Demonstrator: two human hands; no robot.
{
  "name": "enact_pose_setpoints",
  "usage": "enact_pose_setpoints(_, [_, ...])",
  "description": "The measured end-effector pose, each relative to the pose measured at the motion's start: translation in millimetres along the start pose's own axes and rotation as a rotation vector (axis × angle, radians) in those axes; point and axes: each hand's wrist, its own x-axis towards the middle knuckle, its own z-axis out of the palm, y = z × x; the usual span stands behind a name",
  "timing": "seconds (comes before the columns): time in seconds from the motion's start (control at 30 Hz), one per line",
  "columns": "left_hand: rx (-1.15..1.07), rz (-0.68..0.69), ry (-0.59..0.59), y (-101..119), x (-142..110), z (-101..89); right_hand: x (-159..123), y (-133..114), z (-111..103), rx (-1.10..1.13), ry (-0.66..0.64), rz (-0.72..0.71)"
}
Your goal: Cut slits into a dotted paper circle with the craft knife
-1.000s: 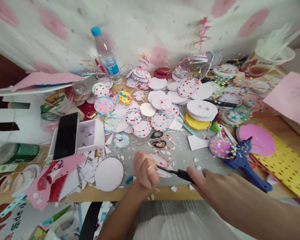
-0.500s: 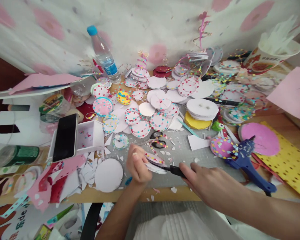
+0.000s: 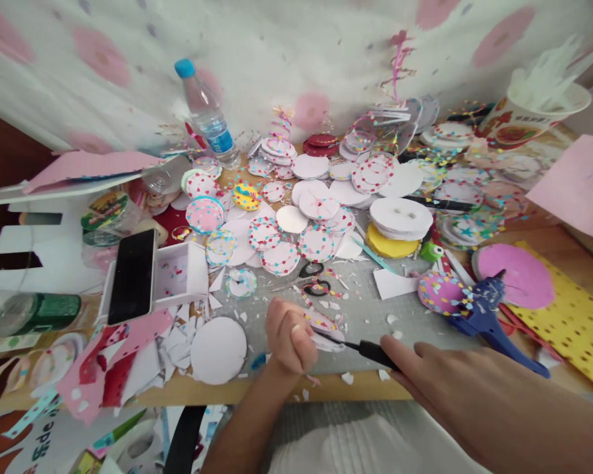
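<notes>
My left hand (image 3: pixel 292 337) is closed in a pinch on a white layered paper disc (image 3: pixel 330 342), whose upper face carries pink and coloured confetti trim. From the right, my right hand (image 3: pixel 439 382) grips a black-handled tool (image 3: pixel 375 353) with a slim metal shaft. Its thin tip meets the disc's edge between the layers; the exact kind of tool is unclear. Just behind the disc, black-handled scissors (image 3: pixel 317 287) lie on the grey cutting mat (image 3: pixel 366 299). A plain white paper disc (image 3: pixel 218 350) rests to the left of my left hand.
Decorated paper discs (image 3: pixel 281 258) crowd the middle. At right are a blue glue gun (image 3: pixel 494 316) and a yellow dotted sheet (image 3: pixel 573 322). A phone (image 3: pixel 132 276) leans on a white box (image 3: pixel 194 271) at left. Behind stand a water bottle (image 3: pixel 210 118) and a paper cup (image 3: pixel 518 118).
Both hands have shifted right and slightly nearer to me, with the disc. The tool's handle sits farther from the disc, showing more metal shaft. More of the scissors is visible.
</notes>
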Motion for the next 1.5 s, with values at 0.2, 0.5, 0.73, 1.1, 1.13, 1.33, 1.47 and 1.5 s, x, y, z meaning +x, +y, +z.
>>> enact_pose_setpoints(0.2, [0.001,0.006,0.006,1.3,0.9,-2.5,1.1,-1.1,-3.6,0.015,-0.001,-0.003])
enact_pose_setpoints(0.5, [0.017,0.019,-0.01,6.8,0.5,3.6,11.8,-10.8,-9.3,-0.128,-0.025,0.022])
enact_pose_setpoints(0.73, [-0.02,-0.048,0.048,3.0,5.8,7.8,12.4,-15.9,2.2,-0.03,-0.197,0.09])
enact_pose_setpoints(1.1, [-0.176,-0.136,0.107,-5.5,13.5,8.6,5.0,-21.8,32.2,0.03,-0.179,0.155])
enact_pose_setpoints(1.13, [-0.182,-0.145,0.11,-5.2,13.9,8.9,4.2,-23.0,33.7,0.012,-0.17,0.147])
enact_pose_setpoints(1.33, [-0.258,-0.255,0.157,-4.0,19.7,12.3,4.8,-30.6,40.7,-0.047,-0.093,0.142])
enact_pose_setpoints(1.47, [-0.311,-0.311,0.218,-5.8,22.9,16.1,6.6,-34.5,47.2,-0.04,-0.062,0.161])
enact_pose_setpoints(1.5, [-0.314,-0.316,0.228,-6.7,23.9,17.1,7.3,-35.4,49.2,-0.024,-0.061,0.166])
